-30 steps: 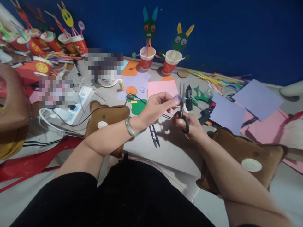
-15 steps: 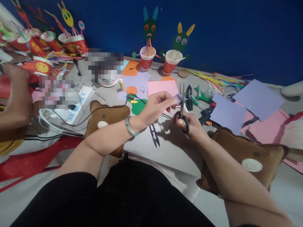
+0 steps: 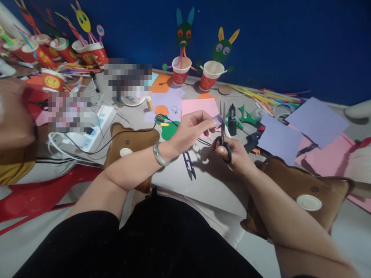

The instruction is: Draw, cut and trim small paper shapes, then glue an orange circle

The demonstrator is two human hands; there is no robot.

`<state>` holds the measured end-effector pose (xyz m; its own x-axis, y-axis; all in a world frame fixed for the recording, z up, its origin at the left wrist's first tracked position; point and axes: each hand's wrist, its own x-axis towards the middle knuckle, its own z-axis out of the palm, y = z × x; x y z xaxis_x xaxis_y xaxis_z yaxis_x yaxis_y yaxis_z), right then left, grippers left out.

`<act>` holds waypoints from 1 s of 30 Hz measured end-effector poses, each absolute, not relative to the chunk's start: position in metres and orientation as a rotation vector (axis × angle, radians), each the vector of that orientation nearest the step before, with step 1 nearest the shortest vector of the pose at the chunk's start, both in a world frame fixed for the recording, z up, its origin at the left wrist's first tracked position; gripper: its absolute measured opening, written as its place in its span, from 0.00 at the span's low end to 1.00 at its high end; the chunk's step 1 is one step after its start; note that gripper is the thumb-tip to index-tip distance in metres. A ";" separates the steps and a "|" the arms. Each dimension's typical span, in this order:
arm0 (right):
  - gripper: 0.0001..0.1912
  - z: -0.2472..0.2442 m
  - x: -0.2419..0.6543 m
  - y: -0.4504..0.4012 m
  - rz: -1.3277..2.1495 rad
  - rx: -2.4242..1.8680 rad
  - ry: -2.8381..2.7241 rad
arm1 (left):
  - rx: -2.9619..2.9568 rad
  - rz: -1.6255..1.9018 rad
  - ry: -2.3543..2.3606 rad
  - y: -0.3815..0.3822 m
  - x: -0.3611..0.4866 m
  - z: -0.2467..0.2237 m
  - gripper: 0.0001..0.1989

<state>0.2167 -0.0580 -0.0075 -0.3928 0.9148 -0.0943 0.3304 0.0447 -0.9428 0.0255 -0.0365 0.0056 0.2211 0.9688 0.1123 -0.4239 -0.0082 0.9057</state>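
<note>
My left hand (image 3: 193,131) pinches a small piece of purple paper (image 3: 217,121) between thumb and fingers. Black-handled scissors (image 3: 223,133) are in my right hand (image 3: 232,154), their blades pointing up and slightly apart, right beside the paper's edge. Below my left hand, small thread snips (image 3: 189,166) lie on the table. Green paper pieces (image 3: 169,131), an orange paper circle (image 3: 161,111) and a pink sheet (image 3: 199,106) lie behind my hands.
Two cups with green paper heads, one cup (image 3: 180,71) left of the other (image 3: 210,75), stand by the blue wall. Brown cushions (image 3: 290,193) lie at both sides. A power strip (image 3: 100,129) and another person's arm (image 3: 17,112) are at left.
At the left, the other person's arm has moved closer to the camera and lower, uncovering dark scissors there. My own hands, the paper and my scissors have hardly moved.
</note>
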 end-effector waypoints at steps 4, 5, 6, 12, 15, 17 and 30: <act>0.36 -0.007 0.216 -0.058 1.389 -1.252 -1.724 | 1.077 1.257 0.691 -0.036 0.024 0.005 0.26; 0.37 -0.007 0.216 -0.058 1.392 -1.253 -1.718 | 1.083 1.260 0.691 -0.036 0.024 0.005 0.26; 0.36 -0.007 0.216 -0.058 1.395 -1.258 -1.716 | 1.088 1.265 0.691 -0.035 0.024 0.005 0.26; 0.35 -0.006 0.216 -0.057 1.404 -1.278 -1.734 | 1.111 1.271 0.687 -0.034 0.023 0.004 0.26; 0.34 -0.007 0.216 -0.058 1.409 -1.280 -1.732 | 1.122 1.277 0.682 -0.034 0.022 0.004 0.26; 0.35 -0.007 0.217 -0.059 1.409 -1.276 -1.719 | 1.122 1.277 0.680 -0.034 0.022 0.005 0.26; 0.34 -0.004 0.215 -0.057 1.396 -1.296 -1.753 | 1.148 1.287 0.697 -0.034 0.019 0.010 0.27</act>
<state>0.2146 -0.0572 -0.0036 -0.3874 0.9105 -0.1443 0.3446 -0.0022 -0.9388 0.0194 -0.0341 0.0099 0.2044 0.9604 0.1893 -0.3661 -0.1044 0.9247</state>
